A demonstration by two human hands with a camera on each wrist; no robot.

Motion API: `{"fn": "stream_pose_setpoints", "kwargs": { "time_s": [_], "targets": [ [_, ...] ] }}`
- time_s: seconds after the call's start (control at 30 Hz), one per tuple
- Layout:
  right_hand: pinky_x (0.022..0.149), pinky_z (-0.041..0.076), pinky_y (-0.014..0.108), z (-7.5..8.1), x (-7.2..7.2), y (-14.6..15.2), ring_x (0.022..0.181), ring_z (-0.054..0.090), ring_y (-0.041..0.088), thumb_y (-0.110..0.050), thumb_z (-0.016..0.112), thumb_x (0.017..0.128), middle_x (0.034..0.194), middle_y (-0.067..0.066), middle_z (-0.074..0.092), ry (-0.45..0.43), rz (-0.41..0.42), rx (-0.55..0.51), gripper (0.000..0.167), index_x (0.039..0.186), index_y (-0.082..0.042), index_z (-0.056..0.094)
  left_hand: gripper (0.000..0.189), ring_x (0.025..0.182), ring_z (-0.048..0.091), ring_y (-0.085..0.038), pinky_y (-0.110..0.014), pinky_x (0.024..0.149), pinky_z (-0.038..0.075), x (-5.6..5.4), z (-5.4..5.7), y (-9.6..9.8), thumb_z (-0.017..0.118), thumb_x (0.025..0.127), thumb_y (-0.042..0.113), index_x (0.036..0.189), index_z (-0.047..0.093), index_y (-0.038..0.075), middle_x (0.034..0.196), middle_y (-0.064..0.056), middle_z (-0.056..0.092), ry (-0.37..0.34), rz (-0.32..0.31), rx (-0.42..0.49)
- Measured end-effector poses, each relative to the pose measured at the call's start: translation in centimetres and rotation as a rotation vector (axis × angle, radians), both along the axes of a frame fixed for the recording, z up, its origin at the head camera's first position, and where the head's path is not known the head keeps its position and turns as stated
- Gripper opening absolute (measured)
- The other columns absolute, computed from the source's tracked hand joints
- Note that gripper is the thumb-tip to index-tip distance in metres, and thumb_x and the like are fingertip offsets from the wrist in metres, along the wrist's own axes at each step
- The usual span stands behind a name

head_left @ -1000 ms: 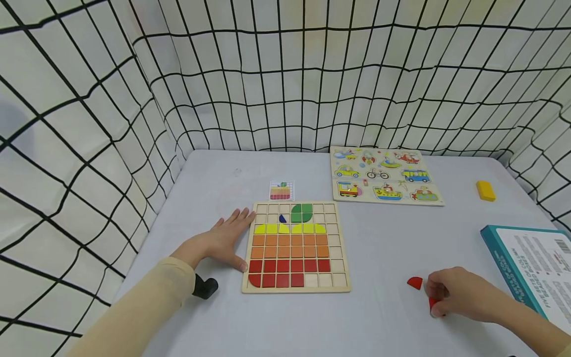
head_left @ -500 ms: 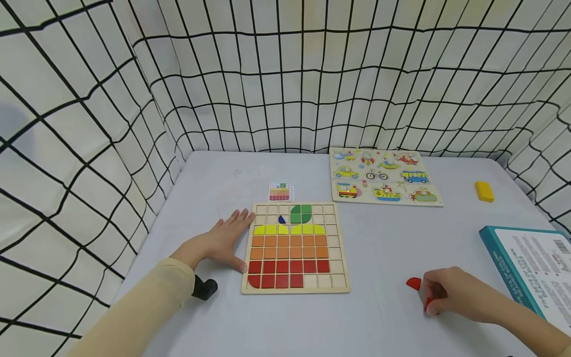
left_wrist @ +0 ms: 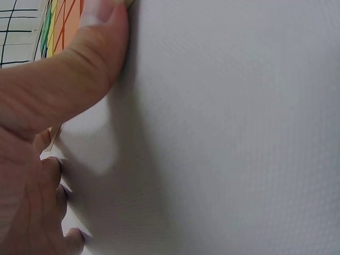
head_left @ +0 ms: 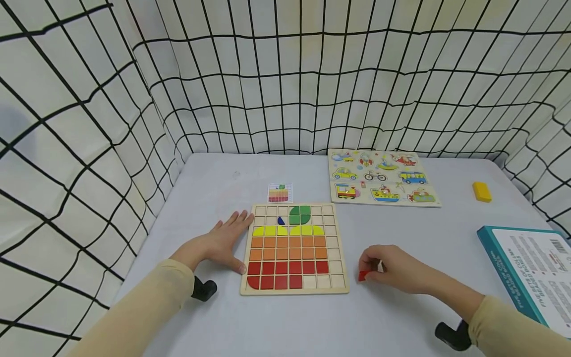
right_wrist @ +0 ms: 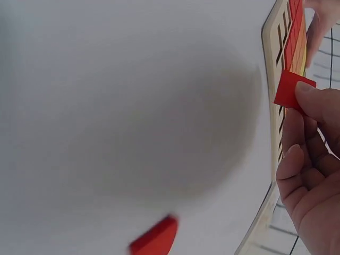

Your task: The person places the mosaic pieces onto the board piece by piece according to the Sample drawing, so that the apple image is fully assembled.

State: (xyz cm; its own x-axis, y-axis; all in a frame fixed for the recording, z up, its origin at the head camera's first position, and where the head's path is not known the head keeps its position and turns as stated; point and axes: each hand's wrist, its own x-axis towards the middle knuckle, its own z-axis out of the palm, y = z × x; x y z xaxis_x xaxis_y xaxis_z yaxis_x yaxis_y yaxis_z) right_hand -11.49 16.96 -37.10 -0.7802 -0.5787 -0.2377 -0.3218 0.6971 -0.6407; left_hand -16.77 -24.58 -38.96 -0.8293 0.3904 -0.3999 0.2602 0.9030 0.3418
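Observation:
My right hand (head_left: 397,267) pinches a red square tile (right_wrist: 288,89) between thumb and fingers, above the table just right of the wooden grid board (head_left: 294,292). Spread out, my left hand (head_left: 223,243) touches the board's left edge with thumb and fingertips. Rows of green, yellow, orange and red tiles fill much of the board, with a small blue piece (head_left: 280,221) near the top. Bare cells show at the right end of the bottom row and down the right column. A red rounded piece (right_wrist: 156,236) lies on the table, visible only in the right wrist view.
Behind the board lies a small pattern card (head_left: 280,193). A vehicle picture puzzle (head_left: 383,178) sits at the back right, with a yellow block (head_left: 482,192) farther right. A teal-edged box (head_left: 526,277) occupies the right side. Black netting (head_left: 285,76) encloses the table.
My right hand has lifted the red square tile and carried it left toward the board. The red rounded piece is now hidden by the right arm in the head view. My left hand stays put.

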Motion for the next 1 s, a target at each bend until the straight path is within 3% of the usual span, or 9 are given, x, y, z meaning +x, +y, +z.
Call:
{"fn": "stream_pose_setpoints", "kwargs": {
  "time_s": [0.23, 0.53, 0.77, 1.0],
  "targets": [
    [0.068, 0.050, 0.019, -0.6, -1.3, -4.2, 0.083, 0.056, 0.007, -0.013, 0.076, 0.092, 0.089, -0.010, 0.064, -0.005, 0.051, -0.073, 0.011, 0.099, -0.016, 0.069, 0.133, 0.159, 0.001, -0.044, -0.070, 0.124, 0.008, 0.0, -0.1, 0.0, 0.092, 0.068, 0.049, 0.165, 0.012, 0.006, 0.172, -0.021, 0.008, 0.002, -0.004, -0.006],
    [0.067, 0.052, 0.019, -1.2, -1.2, -9.0, 0.078, 0.057, 0.010, -0.014, 0.078, 0.091, 0.084, -0.009, 0.065, -0.025, 0.068, -0.091, 0.009, 0.093, -0.016, 0.070, 0.134, 0.159, 0.001, -0.044, -0.069, 0.124, 0.008, -0.1, -0.2, -0.1, 0.092, 0.068, 0.050, 0.165, 0.011, 0.006, 0.172, -0.020, 0.008, 0.002, -0.007, -0.011],
    [0.064, 0.051, 0.019, -1.7, -0.6, -10.2, 0.073, 0.057, 0.010, -0.012, 0.077, 0.091, 0.080, -0.008, 0.064, 0.003, 0.062, -0.079, 0.006, 0.092, -0.013, 0.071, 0.133, 0.159, 0.001, -0.044, -0.070, 0.124, 0.008, -0.1, -0.1, 0.0, 0.092, 0.068, 0.049, 0.164, 0.012, 0.005, 0.172, -0.021, 0.008, 0.006, -0.008, -0.009],
    [0.064, 0.050, 0.018, -1.8, 0.0, -10.8, 0.075, 0.055, 0.009, -0.011, 0.079, 0.089, 0.080, -0.007, 0.067, 0.108, 0.062, -0.006, 0.005, 0.090, -0.012, 0.074, 0.134, 0.159, 0.001, -0.045, -0.070, 0.124, 0.009, -0.2, -0.3, -0.2, 0.093, 0.067, 0.049, 0.165, 0.012, 0.005, 0.172, -0.021, 0.008, 0.010, -0.012, -0.005]
  ]
}}
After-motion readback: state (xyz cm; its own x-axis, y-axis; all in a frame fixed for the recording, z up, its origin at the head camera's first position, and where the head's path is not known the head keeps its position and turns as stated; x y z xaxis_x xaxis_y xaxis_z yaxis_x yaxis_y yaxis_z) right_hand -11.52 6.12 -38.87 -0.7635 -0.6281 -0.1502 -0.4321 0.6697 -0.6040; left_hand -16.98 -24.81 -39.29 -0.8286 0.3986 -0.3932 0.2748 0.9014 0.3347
